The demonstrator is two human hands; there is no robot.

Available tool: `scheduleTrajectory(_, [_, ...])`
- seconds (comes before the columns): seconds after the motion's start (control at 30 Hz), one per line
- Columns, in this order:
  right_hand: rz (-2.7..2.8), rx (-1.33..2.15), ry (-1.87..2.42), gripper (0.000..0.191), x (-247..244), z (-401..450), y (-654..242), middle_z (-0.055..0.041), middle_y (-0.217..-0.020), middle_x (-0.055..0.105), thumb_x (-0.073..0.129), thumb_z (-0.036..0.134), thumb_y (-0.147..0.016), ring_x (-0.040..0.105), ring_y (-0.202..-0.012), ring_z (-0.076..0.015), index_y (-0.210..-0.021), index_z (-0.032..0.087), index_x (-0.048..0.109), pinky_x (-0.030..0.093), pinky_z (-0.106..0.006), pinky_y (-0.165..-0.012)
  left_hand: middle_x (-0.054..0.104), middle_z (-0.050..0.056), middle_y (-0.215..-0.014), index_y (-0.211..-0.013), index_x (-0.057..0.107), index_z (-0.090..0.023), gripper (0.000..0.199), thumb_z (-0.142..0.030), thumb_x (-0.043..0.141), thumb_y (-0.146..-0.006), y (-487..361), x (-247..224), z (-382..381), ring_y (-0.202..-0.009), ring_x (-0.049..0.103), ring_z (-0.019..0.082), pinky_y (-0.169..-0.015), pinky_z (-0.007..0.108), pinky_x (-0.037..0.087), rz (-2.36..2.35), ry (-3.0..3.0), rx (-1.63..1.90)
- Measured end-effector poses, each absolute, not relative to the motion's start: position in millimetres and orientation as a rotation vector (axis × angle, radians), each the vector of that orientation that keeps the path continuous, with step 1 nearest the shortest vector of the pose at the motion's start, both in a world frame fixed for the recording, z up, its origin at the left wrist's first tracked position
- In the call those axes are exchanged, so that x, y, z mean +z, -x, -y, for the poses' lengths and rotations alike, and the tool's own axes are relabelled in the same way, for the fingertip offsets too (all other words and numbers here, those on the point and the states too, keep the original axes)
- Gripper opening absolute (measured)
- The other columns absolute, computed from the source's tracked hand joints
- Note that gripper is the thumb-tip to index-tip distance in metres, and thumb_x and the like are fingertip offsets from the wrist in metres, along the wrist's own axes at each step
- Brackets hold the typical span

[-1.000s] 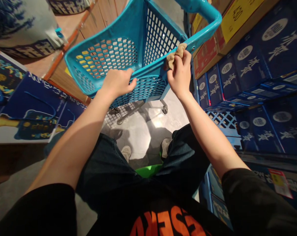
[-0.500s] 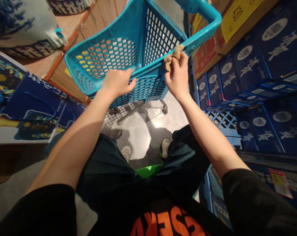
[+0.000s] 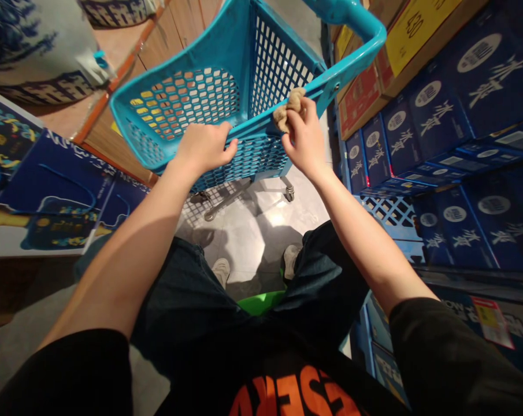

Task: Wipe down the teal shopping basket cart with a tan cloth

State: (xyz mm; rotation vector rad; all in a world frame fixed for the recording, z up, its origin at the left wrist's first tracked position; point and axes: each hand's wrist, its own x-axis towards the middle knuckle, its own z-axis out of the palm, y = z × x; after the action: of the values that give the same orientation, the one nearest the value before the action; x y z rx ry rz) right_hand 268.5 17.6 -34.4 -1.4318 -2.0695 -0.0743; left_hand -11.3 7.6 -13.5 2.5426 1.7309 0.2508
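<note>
A blue plastic shopping cart [image 3: 192, 52] stands in front of me, its side rim running across the view. My left hand [image 3: 204, 147] is closed over that rim, thumb on the near side. A crumpled tan cloth [image 3: 289, 110] is bunched in the fingers of my right hand [image 3: 307, 138], which presses it against the same rim farther right. The cart's handle [image 3: 365, 43] curves up beyond my right hand. Through the lattice the basket shows no goods.
Stacked dark blue boxes [image 3: 438, 110] line the right side, beside a carton with a yellow price sign [image 3: 417, 29]. At left, a blue-and-white ceramic jar [image 3: 36, 46] sits on a wooden shelf, with printed gift bags [image 3: 62, 190] below. A cart caster [image 3: 289, 192] rests on the floor.
My right hand has slid the cloth leftward along the rim, away from the handle. My left hand keeps its hold on the rim.
</note>
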Motion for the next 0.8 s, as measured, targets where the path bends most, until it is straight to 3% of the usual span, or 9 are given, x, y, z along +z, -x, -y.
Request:
scheduleTrajectory(0.2, [2.024,-0.053,1.463,0.028,-23.2,-23.8,-279.0,-0.0126,-0.160,0.053,0.051,0.034,-0.101,0.050,-0.153,-0.0371,-0.125,0.029,0.066,0.052,-0.061,-0.125,0.075,0.022,-0.114,-0.137,0.063,-0.011,0.055,-0.047,0.042,-0.102,12.2,-13.1,-7.3,-0.118,0.069,0.044,-0.099,0.051,0.048,-1.724,-2.556,0.269])
scheduleTrajectory(0.43, [1.962,-0.001,1.486,0.037,-32.5,-16.4,-259.5,-0.0153,-0.161,0.052,0.055,0.036,-0.099,0.042,-0.159,-0.0393,-0.136,0.030,0.061,0.039,-0.072,-0.131,0.075,0.023,-0.111,-0.132,0.067,-0.014,0.053,-0.048,0.043,-0.100,12.7,-15.0,-9.9,-0.117,0.069,0.046,-0.097,0.052,0.049,-1.721,-2.549,0.305])
scheduleTrajectory(0.63, [1.925,0.030,1.504,0.031,-18.1,-16.3,-270.5,-0.0120,-0.165,0.050,0.055,0.035,-0.098,0.046,-0.157,-0.0376,-0.129,0.032,0.063,0.048,-0.066,-0.127,0.075,0.022,-0.110,-0.134,0.066,-0.016,0.053,-0.049,0.042,-0.100,13.9,-14.6,-9.8,-0.119,0.068,0.045,-0.100,0.052,0.049,-1.712,-2.551,0.316])
scheduleTrajectory(0.8, [1.749,-0.014,1.538,0.037,-21.0,-28.1,-284.1,-0.0133,-0.162,0.050,0.051,0.034,-0.100,0.041,-0.161,-0.0380,-0.136,0.030,0.060,0.044,-0.069,-0.129,0.074,0.023,-0.111,-0.133,0.067,-0.015,0.053,-0.048,0.041,-0.100,13.2,-12.1,-8.0,-0.117,0.068,0.045,-0.101,0.053,0.048,-1.708,-2.548,0.293])
